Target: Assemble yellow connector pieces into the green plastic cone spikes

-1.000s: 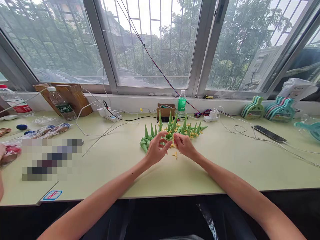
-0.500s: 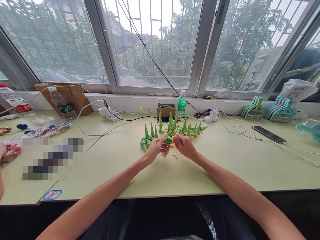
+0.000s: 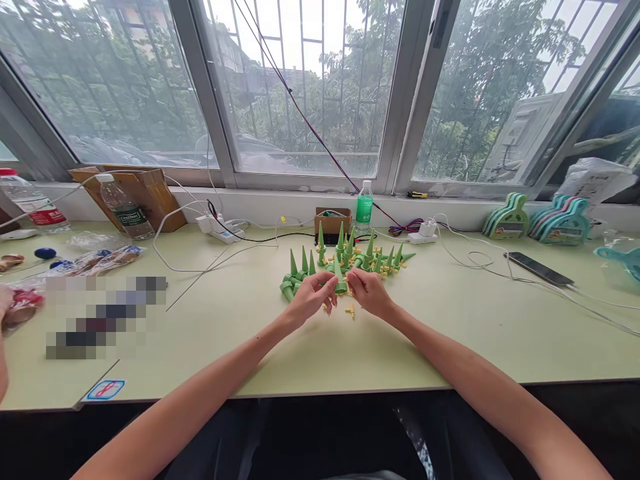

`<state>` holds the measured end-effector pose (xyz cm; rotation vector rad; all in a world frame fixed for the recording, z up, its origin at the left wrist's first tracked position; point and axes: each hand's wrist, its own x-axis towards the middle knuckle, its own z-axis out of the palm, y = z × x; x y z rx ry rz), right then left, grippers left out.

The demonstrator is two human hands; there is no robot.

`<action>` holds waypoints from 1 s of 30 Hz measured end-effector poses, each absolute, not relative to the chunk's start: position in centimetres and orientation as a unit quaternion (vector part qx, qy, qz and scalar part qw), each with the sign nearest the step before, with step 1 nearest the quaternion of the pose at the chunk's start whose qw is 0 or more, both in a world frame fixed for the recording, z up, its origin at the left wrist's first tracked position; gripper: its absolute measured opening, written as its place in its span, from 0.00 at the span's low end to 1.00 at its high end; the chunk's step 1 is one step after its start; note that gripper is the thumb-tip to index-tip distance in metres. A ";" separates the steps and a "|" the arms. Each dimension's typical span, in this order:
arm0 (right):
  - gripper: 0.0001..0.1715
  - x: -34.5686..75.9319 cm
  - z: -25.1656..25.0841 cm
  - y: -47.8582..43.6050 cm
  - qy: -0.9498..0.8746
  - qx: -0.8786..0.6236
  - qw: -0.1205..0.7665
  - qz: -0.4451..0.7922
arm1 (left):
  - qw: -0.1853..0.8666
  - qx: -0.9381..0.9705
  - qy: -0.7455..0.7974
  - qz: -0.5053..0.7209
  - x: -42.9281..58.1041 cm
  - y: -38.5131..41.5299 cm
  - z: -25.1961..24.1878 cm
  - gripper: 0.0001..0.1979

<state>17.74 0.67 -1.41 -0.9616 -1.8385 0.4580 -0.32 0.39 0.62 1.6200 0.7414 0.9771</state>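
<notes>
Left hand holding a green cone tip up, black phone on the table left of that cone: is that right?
One side is wrong: in the head view, the black phone lies on the table right of the green cone, which the left hand does hold tip up.

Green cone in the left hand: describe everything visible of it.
The green cone looks like plastic, with a wider collar at its base and a pointed, tapering body. It is roughly upright, tip up, held by the left hand before the other green cones. Whether the right hand touches it is unclear.
</notes>
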 end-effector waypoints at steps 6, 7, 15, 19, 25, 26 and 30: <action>0.27 17.5 -1.0 0.4 -0.755 -0.401 0.485 0.185 | 0.485 0.691 0.312 0.436 -0.2 0.5 0.3 0.17; 0.28 17.5 -1.0 0.4 -0.753 -0.404 0.485 0.188 | 0.480 0.694 0.307 0.441 -0.1 0.6 0.2 0.17; 0.31 17.2 -1.2 0.5 -0.723 -0.418 0.491 0.249 | 0.408 0.719 0.274 0.491 -0.1 1.2 -0.9 0.14; 0.30 17.1 -1.0 0.3 -0.719 -0.415 0.488 0.269 | 0.396 0.723 0.292 0.485 0.0 1.1 -1.0 0.15; 0.30 17.1 -0.6 0.1 -0.734 -0.405 0.469 0.277 | 0.417 0.701 0.316 0.485 0.1 1.1 -0.8 0.15; 0.30 17.2 -0.5 0.1 -0.740 -0.404 0.463 0.274 | 0.418 0.703 0.316 0.480 0.0 1.2 -0.8 0.15; 0.29 17.4 -0.5 0.0 -0.754 -0.399 0.452 0.260 | 0.428 0.711 0.307 0.467 0.0 1.2 -0.7 0.15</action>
